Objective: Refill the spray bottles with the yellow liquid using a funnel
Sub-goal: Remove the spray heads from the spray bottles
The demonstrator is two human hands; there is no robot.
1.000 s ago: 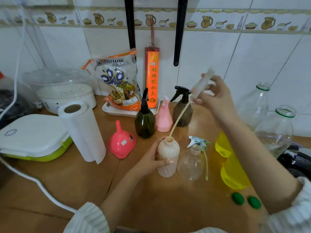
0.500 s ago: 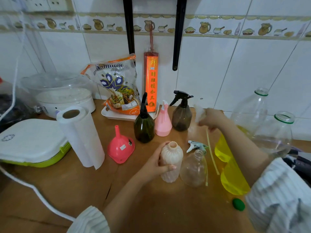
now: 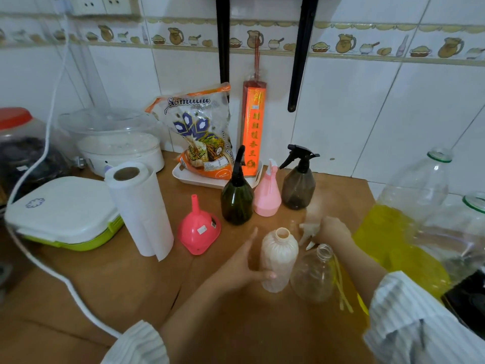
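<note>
My left hand (image 3: 242, 266) grips the side of an open, ribbed cream bottle (image 3: 279, 258) standing on the wooden counter. Beside it stands a clear empty bottle (image 3: 313, 277) with no cap. My right hand (image 3: 333, 229) holds a white spray head (image 3: 308, 231) down on the counter behind these two, its yellowish tube (image 3: 341, 287) trailing past the clear bottle. A pink funnel (image 3: 198, 229) lies mouth down to the left. Two large jugs with yellow liquid (image 3: 399, 240) stand at the right.
Three capped spray bottles stand behind: dark green (image 3: 236, 198), pink (image 3: 267, 195), smoky brown (image 3: 299, 185). A paper towel roll (image 3: 139, 208), a white-and-green box (image 3: 63, 211), a white cooker (image 3: 118, 145) and a tray (image 3: 183, 177) with a rice bag fill the left and back. A white cable (image 3: 52, 269) crosses the front left.
My right hand pulled the spray head and its tube out of the cream bottle, swung it right and lowered it to the counter. My left hand kept hold of the bottle.
</note>
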